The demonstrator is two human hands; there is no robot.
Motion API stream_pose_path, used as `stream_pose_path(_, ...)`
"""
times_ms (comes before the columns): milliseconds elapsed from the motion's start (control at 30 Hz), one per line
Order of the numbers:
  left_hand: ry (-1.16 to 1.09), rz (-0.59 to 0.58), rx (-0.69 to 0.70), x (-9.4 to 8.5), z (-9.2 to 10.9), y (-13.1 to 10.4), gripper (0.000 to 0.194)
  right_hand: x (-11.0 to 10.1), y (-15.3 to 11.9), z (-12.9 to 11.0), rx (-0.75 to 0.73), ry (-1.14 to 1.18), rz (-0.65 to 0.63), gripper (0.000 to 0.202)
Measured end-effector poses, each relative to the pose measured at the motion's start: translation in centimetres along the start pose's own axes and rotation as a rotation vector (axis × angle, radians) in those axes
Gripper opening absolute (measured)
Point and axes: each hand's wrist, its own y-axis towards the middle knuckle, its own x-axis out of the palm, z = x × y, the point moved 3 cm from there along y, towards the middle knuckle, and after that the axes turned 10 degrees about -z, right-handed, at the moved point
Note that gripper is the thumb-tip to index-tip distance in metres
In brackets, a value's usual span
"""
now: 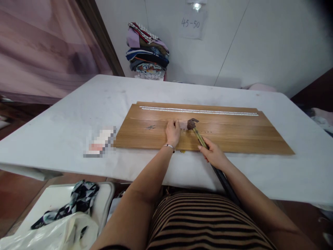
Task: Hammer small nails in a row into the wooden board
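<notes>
A claw hammer (pixel 193 124) with a rusty head and a long yellow-and-black handle is gripped in my right hand (pixel 212 153). Its head is over the middle of a wooden board (pixel 241 137), just right of my left hand (pixel 173 133). My left hand rests on the board with its fingers drawn together. Whatever is between its fingertips is too small to make out. Beside them a pale flat patch (pixel 183 125) reaches toward the hammer head. A small pile of nails (pixel 150 127) lies left of that hand. A short row of dark dots (pixel 206 132) marks the board right of the hammer.
Two thin white strips with markings (pixel 197 111) lie along the board's far side. The board rests on a white-covered table (pixel 78 111). A blurred-out flat object (pixel 101 140) lies left of it. Folded cloths (pixel 148 52) are stacked behind the table. A white stool (pixel 104 194) holds cloth and a plastic bag.
</notes>
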Motion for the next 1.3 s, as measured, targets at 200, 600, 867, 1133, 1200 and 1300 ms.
stream_pose_path(200,0.015,-0.004,0.035,-0.12,0.25,0.04,0.035,-0.05,0.08,-0.11,-0.017,-0.022,0.009,0.054)
stream_pose_path(600,-0.005,0.009,0.03,-0.11,0.05,-0.05,0.025,0.04,-0.07,-0.34,0.005,-0.036,0.004,0.056)
stream_pose_path(867,-0.066,0.004,0.046,-0.29,0.25,-0.17,0.015,0.12,-0.08,-0.2,-0.019,-0.026,0.001,0.057)
stream_pose_path(1133,-0.056,0.005,0.039,-0.23,0.33,-0.15,0.015,0.1,-0.17,-0.54,0.009,-0.01,0.005,0.058)
stream_pose_path(1200,-0.053,-0.004,0.032,-0.22,0.31,-0.14,0.015,0.12,-0.05,-0.32,0.006,-0.005,0.0,0.058)
stream_pose_path(1300,-0.049,-0.007,0.028,-0.26,0.28,-0.14,0.014,0.14,0.04,-0.07,-0.007,-0.016,0.004,0.058)
